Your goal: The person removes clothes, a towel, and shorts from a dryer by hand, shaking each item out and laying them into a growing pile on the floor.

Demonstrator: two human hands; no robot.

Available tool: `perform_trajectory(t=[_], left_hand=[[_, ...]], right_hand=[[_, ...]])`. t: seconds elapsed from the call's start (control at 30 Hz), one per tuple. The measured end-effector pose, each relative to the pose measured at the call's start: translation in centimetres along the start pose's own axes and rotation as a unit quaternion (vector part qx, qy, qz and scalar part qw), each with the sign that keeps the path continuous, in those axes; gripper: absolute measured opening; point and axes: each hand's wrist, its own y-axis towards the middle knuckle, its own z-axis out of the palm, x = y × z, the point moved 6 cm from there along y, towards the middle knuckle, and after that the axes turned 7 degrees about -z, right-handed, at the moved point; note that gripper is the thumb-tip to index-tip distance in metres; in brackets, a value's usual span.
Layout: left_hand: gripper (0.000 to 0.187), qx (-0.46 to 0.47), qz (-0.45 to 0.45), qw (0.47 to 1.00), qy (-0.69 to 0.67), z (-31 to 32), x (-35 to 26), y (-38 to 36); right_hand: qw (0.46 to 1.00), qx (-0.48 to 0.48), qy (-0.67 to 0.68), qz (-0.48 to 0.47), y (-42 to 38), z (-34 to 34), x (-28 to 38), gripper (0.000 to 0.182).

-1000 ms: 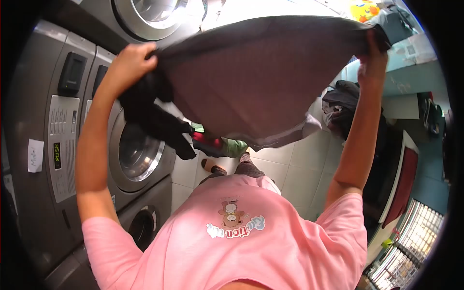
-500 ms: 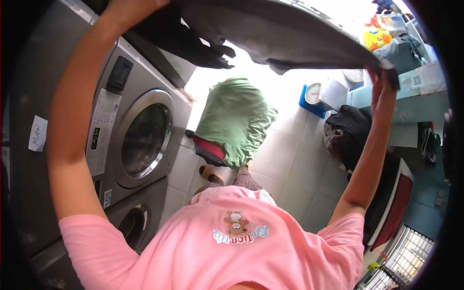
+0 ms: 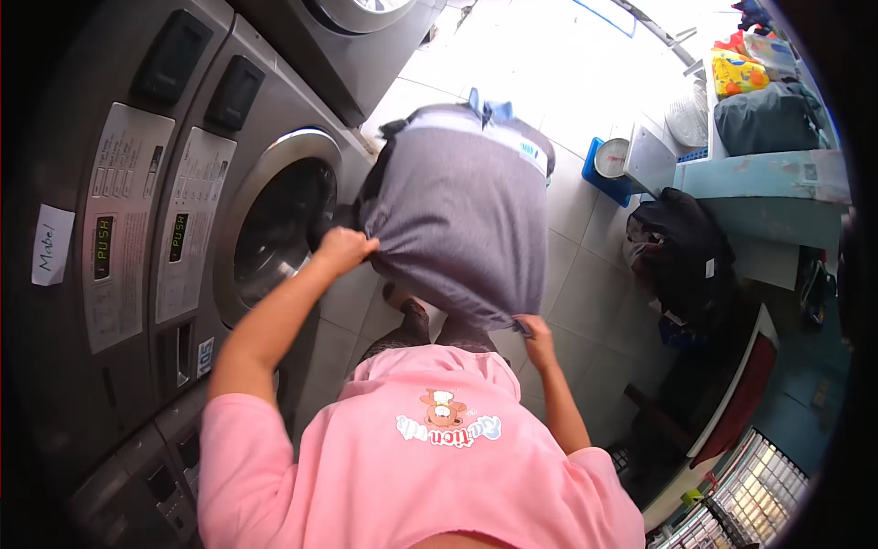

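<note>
A grey cloth (image 3: 457, 210) with a pale band and a light blue tie at its far end spreads in front of my legs. At its near left corner, my left hand (image 3: 345, 250) is closed on the fabric. My right hand (image 3: 534, 337) pinches the near right corner. The fabric is pulled into folds between the two hands. Dark fabric shows along the cloth's left side. Whatever lies beneath the cloth is hidden.
Steel washing machines (image 3: 206, 183) with a round door (image 3: 283, 220) line the left. On the right are a blue scale (image 3: 611, 160), a dark bag (image 3: 686, 256), a light blue counter (image 3: 759, 178) and a yellow packet (image 3: 739, 73).
Both hands have come down from high up, bringing the stretched cloth towards my legs. The green cloth seen before is now out of sight, with the grey cloth in its place.
</note>
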Motion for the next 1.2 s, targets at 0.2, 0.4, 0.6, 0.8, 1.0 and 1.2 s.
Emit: perform_trajectory(t=[0.2, 0.4, 0.6, 0.8, 1.0, 1.2], left_hand=[[0.021, 0.223, -0.218, 0.94, -0.14, 11.0, 0.0, -6.3], [0.049, 0.353, -0.322, 0.862, -0.173, 10.9, 4.9, -16.8], [0.033, 0.07, -0.402, 0.756, -0.511, -2.7, 6.8, -22.5], [0.04, -0.213, -0.311, 0.378, -0.845, -14.4, 5.4, -23.6], [0.031, -0.283, -0.28, 0.354, -0.846, -19.0, 4.9, -21.0], [0.027, -0.415, -0.291, 0.381, -0.774, -22.0, 8.2, -20.9]], right_hand=[[0.892, 0.323, 0.089, 0.303, -3.5, 11.8, -11.2, 0.029], [0.979, 0.119, 0.024, 0.162, 8.8, 8.3, -10.4, 0.02], [0.976, 0.201, 0.062, -0.062, 19.8, 8.9, 6.0, 0.019], [0.882, 0.343, 0.189, -0.263, 17.4, 11.6, 27.0, 0.053], [0.804, 0.1, 0.242, -0.534, 13.1, 7.1, 40.8, 0.058], [0.797, 0.123, 0.419, -0.417, 21.9, 2.5, 44.0, 0.02]])
